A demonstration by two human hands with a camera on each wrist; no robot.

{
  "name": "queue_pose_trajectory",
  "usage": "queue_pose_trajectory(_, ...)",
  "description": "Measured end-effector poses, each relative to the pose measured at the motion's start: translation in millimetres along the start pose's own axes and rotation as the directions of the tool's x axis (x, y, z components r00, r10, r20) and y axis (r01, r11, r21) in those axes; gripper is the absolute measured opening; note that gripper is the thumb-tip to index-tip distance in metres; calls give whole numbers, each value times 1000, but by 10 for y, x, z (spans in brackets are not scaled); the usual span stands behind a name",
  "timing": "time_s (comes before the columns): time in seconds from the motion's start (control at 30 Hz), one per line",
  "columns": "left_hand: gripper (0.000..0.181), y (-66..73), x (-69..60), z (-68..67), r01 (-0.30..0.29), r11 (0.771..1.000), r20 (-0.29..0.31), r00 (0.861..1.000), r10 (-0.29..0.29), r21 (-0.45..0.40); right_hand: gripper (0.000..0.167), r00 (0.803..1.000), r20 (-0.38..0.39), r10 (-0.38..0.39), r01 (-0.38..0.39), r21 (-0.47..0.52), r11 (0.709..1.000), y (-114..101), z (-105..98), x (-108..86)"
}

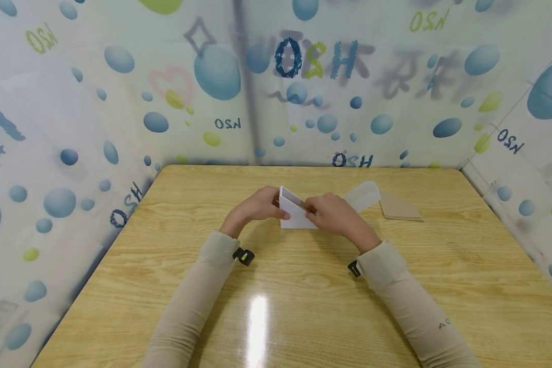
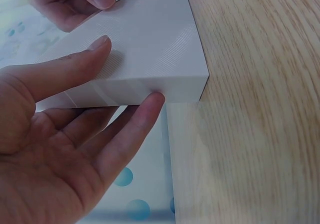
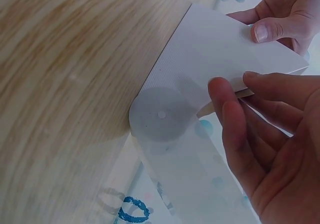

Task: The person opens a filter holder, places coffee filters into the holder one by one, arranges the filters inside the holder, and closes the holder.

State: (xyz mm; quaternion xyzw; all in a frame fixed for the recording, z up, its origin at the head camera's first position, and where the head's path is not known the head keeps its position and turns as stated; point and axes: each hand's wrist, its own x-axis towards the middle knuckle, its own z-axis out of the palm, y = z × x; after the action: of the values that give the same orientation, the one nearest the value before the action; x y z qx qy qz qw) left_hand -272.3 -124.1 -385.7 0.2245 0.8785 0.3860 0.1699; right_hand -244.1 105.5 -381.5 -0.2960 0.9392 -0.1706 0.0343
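A white box (image 1: 296,215) stands on the table with its open side up. The left hand (image 1: 257,204) grips its left end; in the left wrist view, the thumb of that hand (image 2: 65,149) lies on the broad face of the box (image 2: 150,39) and the fingers are against the narrow side. At the open edge, the right hand (image 1: 336,212) pinches a tan piece. The right wrist view shows this tan piece (image 3: 205,109) partly hidden by the right hand (image 3: 280,154). A translucent flap with a rounded end (image 1: 362,197) extends from the right end of the box.
Flat brown cardboard pieces (image 1: 401,207) lie on the wooden table (image 1: 313,306), right of the box and flap. Behind the table hangs a patterned sheet (image 1: 276,117), with more of it along both sides.
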Motion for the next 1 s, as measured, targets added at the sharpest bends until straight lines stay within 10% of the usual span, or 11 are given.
queue_pose_trajectory(1.0,39,8,3,-4,3,1000,2,1000,-3,-12,28,997,-79,18,-18,5,1000,-21,-206,-107)
